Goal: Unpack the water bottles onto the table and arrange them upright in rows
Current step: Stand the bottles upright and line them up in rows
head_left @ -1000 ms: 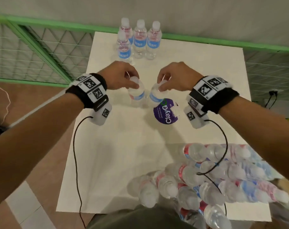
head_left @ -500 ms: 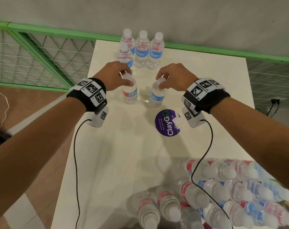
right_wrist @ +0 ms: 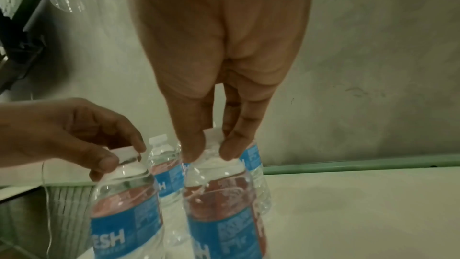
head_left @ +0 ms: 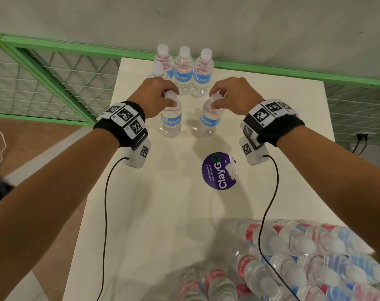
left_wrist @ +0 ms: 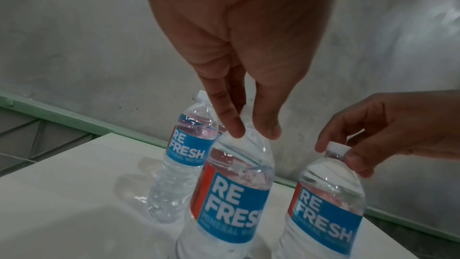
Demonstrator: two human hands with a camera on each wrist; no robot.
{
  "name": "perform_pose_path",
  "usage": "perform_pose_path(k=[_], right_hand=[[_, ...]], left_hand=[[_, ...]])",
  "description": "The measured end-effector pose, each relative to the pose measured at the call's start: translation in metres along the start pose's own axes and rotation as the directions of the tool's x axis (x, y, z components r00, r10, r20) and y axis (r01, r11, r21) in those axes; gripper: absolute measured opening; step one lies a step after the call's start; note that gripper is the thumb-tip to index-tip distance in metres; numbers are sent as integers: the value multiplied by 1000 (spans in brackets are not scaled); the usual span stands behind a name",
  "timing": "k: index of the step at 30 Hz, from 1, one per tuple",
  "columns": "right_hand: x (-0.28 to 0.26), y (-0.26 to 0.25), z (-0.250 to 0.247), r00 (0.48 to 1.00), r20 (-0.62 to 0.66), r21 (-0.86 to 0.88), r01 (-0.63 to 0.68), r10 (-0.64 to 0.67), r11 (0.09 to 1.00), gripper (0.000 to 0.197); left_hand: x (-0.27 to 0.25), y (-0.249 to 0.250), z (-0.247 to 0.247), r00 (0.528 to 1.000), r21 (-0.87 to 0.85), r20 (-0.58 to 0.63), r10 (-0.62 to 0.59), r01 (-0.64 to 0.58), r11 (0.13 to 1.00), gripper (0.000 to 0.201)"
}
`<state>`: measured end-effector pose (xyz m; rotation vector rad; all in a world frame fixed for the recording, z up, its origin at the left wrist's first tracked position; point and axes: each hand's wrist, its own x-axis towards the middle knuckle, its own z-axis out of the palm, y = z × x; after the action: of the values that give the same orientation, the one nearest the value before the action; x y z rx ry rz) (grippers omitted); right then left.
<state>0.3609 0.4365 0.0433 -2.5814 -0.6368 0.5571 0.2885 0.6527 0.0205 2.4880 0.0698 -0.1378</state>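
My left hand (head_left: 170, 97) (left_wrist: 248, 133) pinches the white cap of a clear blue-labelled water bottle (head_left: 171, 123) (left_wrist: 234, 194), held upright. My right hand (head_left: 216, 98) (right_wrist: 212, 151) pinches the cap of a second upright bottle (head_left: 209, 124) (right_wrist: 219, 204) beside it. Both bottles hang at or just above the white table (head_left: 152, 203); I cannot tell whether they touch it. Behind them, three bottles (head_left: 184, 70) stand in a row at the far edge. One more bottle (head_left: 157, 72) stands in front of that row, partly hidden by my left hand. The wrapped pack of lying bottles (head_left: 293, 268) is at the near right.
A purple round sticker (head_left: 217, 173) lies on the table between the held bottles and the pack. A grey wall with a green rail (head_left: 293, 74) runs behind the table. Green mesh fencing (head_left: 54, 83) stands to the left, above brown floor. Black wrist cables (head_left: 105, 213) hang over the table.
Both hands have carried their bottles away from the purple sticker toward the back row. The bottles now stand more upright and a little wider apart.
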Motion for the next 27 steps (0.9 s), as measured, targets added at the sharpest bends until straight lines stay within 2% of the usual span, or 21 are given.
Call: perform_pose_path(k=[6,9,14,22,27], right_hand=[[23,11,-23,999,25,-23,-29,29,999,35],[30,18,-25,999,10,25,-53,52,998,37],[35,24,-21,999,-23,20,-40,41,999,34],[49,26,-34,998,-33,-43,-48,46,998,36],[66,32,-42,990,-110,-46,-92,86,995,36]], left_hand=[[30,1,-7,997,-23,-41,-60,60,998,32],[38,3,-7,997,-54,-33,-67,65,996,30],[47,4,-4,998,-81,-19,-53,52,995,32],[54,16,3,999,-11,-41,15,-15,1000,26],[69,21,-2,999,15,-21,32,-32,999,25]])
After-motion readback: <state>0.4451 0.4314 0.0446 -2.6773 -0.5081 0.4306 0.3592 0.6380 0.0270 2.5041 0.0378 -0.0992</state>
